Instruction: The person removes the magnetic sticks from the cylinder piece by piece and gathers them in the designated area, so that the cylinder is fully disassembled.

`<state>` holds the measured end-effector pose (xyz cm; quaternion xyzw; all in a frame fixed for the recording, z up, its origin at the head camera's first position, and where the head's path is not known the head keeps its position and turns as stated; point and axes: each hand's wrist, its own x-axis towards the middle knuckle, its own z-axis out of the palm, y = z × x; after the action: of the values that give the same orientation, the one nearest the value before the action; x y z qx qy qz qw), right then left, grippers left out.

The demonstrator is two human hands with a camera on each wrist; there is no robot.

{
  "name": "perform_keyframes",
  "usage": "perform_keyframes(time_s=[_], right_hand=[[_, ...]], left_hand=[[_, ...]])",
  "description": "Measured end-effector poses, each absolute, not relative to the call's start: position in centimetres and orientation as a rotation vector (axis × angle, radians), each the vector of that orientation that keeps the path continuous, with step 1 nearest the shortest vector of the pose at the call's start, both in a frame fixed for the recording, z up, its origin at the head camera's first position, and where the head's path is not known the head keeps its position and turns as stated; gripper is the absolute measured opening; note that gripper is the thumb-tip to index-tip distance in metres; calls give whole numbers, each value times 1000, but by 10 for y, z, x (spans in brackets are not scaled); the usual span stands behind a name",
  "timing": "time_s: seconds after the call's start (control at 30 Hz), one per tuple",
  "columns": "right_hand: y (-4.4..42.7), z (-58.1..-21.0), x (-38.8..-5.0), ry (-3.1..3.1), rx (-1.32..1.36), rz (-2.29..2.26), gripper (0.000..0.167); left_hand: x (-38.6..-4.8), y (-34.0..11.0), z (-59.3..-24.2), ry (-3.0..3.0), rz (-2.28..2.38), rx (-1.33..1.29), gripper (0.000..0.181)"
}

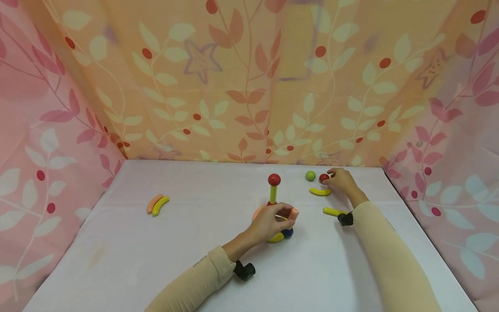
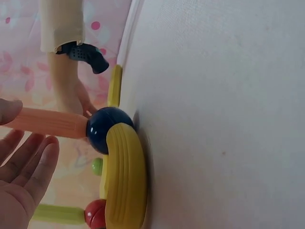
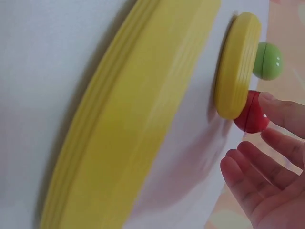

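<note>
On the white table stands a toy built of balls and rods. My left hand [image 1: 269, 223] pinches its upright orange rod [image 2: 52, 122] near the top with thumb and a finger. That rod rises from a blue ball [image 2: 107, 126], which joins a curved yellow piece [image 2: 126, 176] lying flat. A green rod [image 1: 273, 194] topped by a red ball [image 1: 274, 180] stands behind the left hand, which hides part of the toy. At the back right, my right hand [image 1: 342, 181] has thumb and index finger on a loose red ball [image 3: 252, 114], still at table height.
A green ball [image 1: 310, 175] sits left of the loose red one. In front lies a short curved yellow piece [image 1: 319, 191]; another yellow piece [image 1: 333, 211] lies below the right forearm. An orange curved piece [image 1: 154, 203] and a yellow one [image 1: 160, 206] lie at left. Patterned curtains [image 1: 249, 86] surround the table.
</note>
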<state>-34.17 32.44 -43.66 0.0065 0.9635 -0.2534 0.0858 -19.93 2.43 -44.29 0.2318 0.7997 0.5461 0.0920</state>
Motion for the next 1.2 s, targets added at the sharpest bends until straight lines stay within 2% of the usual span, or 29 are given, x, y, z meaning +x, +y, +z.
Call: perform_keyframes(time_s=[0.23, 0.4, 0.53, 0.93, 1.2], right_hand=[[324, -420, -335, 2952, -75, -782, 52], [310, -399, -329, 3011, -218, -853, 42], [283, -380, -320, 2976, -306, -898, 47], [206, -351, -283, 2812, -685, -1009, 44], [178, -347, -267, 2783, -983, -901, 42]], left_hand=[[-210, 4, -447, 2394, 1741, 645, 29], [-224, -14, -448, 2458, 1907, 479, 25], [-234, -21, -448, 2497, 1974, 390, 28], [-255, -5, -455, 2327, 1953, 404, 45], [-260, 1, -448, 2457, 1864, 442, 34]])
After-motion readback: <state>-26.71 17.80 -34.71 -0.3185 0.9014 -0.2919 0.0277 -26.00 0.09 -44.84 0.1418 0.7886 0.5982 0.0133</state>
